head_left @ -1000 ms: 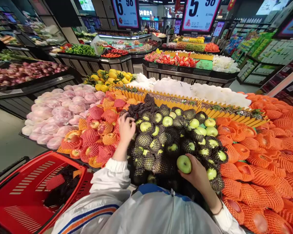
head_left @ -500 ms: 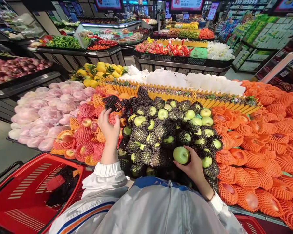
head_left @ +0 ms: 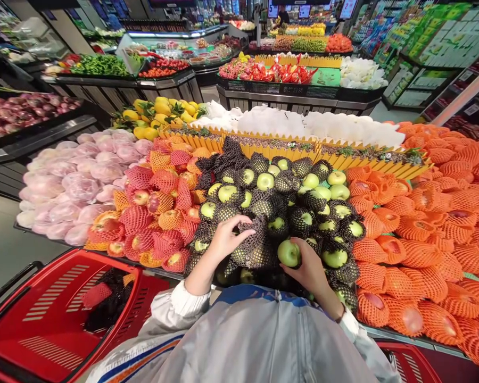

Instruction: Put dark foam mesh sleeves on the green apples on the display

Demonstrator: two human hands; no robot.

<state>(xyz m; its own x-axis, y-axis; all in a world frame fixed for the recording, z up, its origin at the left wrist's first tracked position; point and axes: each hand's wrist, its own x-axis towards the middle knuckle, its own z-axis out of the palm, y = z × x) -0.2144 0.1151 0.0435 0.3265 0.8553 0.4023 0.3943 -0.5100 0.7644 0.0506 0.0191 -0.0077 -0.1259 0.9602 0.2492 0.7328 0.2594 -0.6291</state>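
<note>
R hand (head_left: 309, 268): fingers + thumb curved round a bare green apple (head_left: 289, 252), gripping it from its R side. Apple held just above front part of the green-apple pile, near wearer's torso.

L hand (head_left: 229, 236): thumb + forefinger pinching a dk mesh sleeve (head_left: 257, 234), just L of the held apple, not touching it. Sleeve blends w/ pile behind; its far edge hard to make out.

Under/behind both hands: netted green apples (head_left: 303, 219), most in dk mesh, a few bare toward back R. Loose dk nets (head_left: 227, 155) heaped at pile's back L corner.

Same bench (head_left: 387, 335): red/orange-netted apples (head_left: 165, 210) immed. L of the green ones; clear-wrapped pinkish fruit (head_left: 80, 183) farther L; orange-netted fruit (head_left: 417, 263) to R. Yellow picket trim (head_left: 279, 151) along back, white-wrapped goods (head_left: 271, 121) beyond it, yellow fruit w/ leaves (head_left: 159, 111) at back L.

Lower L: red shopping basket (head_left: 8, 332), blk handle; inside, a red-netted item (head_left: 96, 294) + dk stuff, details unclear. Wearer's jacket (head_left: 259, 335) pale, blue/orange stripes on L sleeve.
</note>
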